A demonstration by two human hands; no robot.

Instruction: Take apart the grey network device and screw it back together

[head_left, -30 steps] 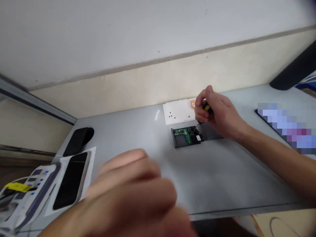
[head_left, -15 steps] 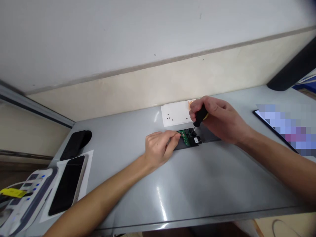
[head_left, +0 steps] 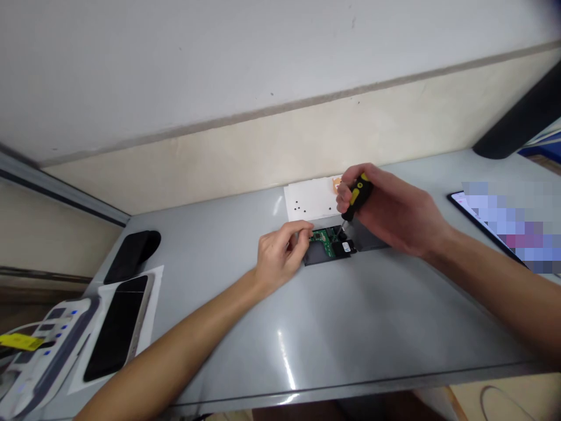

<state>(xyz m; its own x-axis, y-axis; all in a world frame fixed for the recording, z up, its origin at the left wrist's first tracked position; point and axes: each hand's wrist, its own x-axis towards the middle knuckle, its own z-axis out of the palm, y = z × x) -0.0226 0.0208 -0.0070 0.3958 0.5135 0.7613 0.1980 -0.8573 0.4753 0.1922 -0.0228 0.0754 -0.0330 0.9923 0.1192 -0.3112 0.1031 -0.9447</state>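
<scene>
In the head view, my right hand (head_left: 398,213) is closed around a black-and-yellow screwdriver (head_left: 360,196). Its shaft slants down and left, the tip reaching the green circuit board (head_left: 326,241) in an opened, flat black electronic device (head_left: 318,257). What the tip touches is too small to make out. My left hand (head_left: 283,251) has its thumb and forefinger closed at the device's left end, the other fingers curled. A dark flat panel (head_left: 370,237) lies to the right of the device, partly under my right hand.
Behind the device, a white sheet (head_left: 307,202) holds several tiny dark screws (head_left: 298,207). At left are a smartphone (head_left: 117,327) on paper, a black case (head_left: 130,256) and a white power strip (head_left: 44,351). A lit tablet-like screen (head_left: 491,228) lies right; a wall borders the table.
My left hand has drawn back slightly left, uncovering more of the circuit board. My right hand has turned the screwdriver, so its yellow parts now show. The view has shifted a little.
</scene>
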